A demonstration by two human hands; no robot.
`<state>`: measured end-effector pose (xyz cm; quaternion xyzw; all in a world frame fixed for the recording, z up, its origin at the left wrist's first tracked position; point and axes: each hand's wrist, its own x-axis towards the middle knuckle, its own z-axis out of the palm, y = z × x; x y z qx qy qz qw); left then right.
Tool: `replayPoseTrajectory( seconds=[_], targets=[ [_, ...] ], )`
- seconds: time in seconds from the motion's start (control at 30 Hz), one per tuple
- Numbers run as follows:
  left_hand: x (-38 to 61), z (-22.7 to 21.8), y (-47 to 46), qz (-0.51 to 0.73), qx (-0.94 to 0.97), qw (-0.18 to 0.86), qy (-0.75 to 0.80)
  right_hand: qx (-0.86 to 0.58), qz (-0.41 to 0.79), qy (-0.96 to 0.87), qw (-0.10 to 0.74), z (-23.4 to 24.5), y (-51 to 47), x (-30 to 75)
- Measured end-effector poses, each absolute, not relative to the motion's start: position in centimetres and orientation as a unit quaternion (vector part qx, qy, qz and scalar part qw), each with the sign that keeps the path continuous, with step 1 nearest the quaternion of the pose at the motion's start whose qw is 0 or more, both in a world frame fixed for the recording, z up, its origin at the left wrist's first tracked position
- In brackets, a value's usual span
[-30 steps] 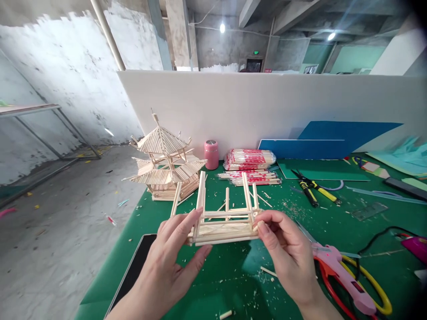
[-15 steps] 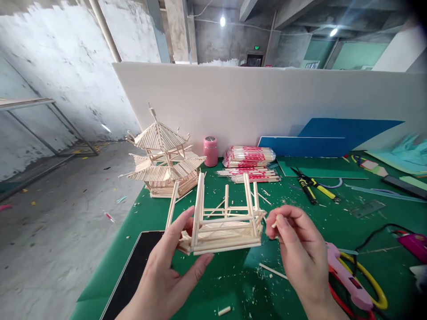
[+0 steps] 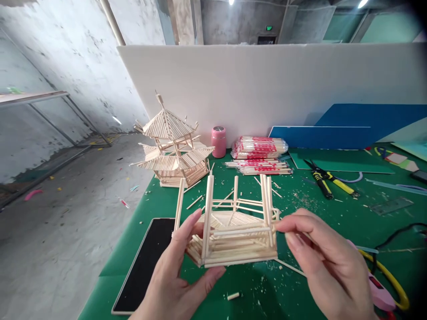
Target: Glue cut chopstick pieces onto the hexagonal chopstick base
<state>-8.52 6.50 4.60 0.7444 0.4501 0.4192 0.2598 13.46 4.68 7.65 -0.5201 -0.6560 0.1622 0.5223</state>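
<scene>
A small model frame of pale wooden sticks (image 3: 240,262) is held above the table, with upright posts, low rails and a slatted floor. My left hand (image 3: 183,271) grips its left side, the thumb under the near edge and the fingers behind the left posts. At the right corner, the index fingertip of my right hand (image 3: 320,253) touches the frame beside a post. Its thumb is bent close below; whatever lies between these fingers is hidden. Behind stands a stick pagoda (image 3: 176,155) with two tiers of roof.
Bagged stick bundles (image 3: 260,149) and a pink jar (image 3: 219,142) stand at the back. Yellow-black pliers (image 3: 330,178) lie right. A pink glue gun (image 3: 380,289) and yellow ring (image 3: 400,284) are near my right wrist. A black tablet-like panel (image 3: 147,266) lies left; scraps dot the green table (image 3: 110,266).
My right hand has moved in to the frame's right corner; the short stick piece it pinched is no longer visible. My left hand keeps its hold. The camera view has tilted down.
</scene>
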Motion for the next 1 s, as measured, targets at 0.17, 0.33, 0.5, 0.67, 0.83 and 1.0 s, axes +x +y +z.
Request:
replayPoseTrajectory(
  seconds=[0.17,0.33,0.5,0.67,0.83,1.0],
  targets=[
    [-8.5,3.9,5.4,0.421,0.742,0.290,0.434,-0.433,0.110,-0.815,0.369,10.2,5.9,12.4],
    [-8.7,3.0,4.6,0.429,0.747,0.281,0.423,-0.413,0.124,-0.863,0.263,11.0,6.8,10.9],
    [-8.9,2.5,4.1,0.433,0.768,0.280,0.380,-0.426,0.137,-0.869,0.212,11.0,6.7,10.1],
    [-8.9,2.1,3.4,0.430,0.779,0.238,0.389,-0.418,0.125,-0.892,0.117,10.9,7.0,10.0],
    [-8.7,2.7,3.3,0.430,0.794,0.213,0.374,-0.404,0.153,-0.902,-0.006,11.7,7.6,9.3],
    [-8.7,2.7,3.1,0.428,0.794,0.206,0.379,-0.425,0.180,-0.883,-0.084,12.1,7.8,8.9]
  ],
)
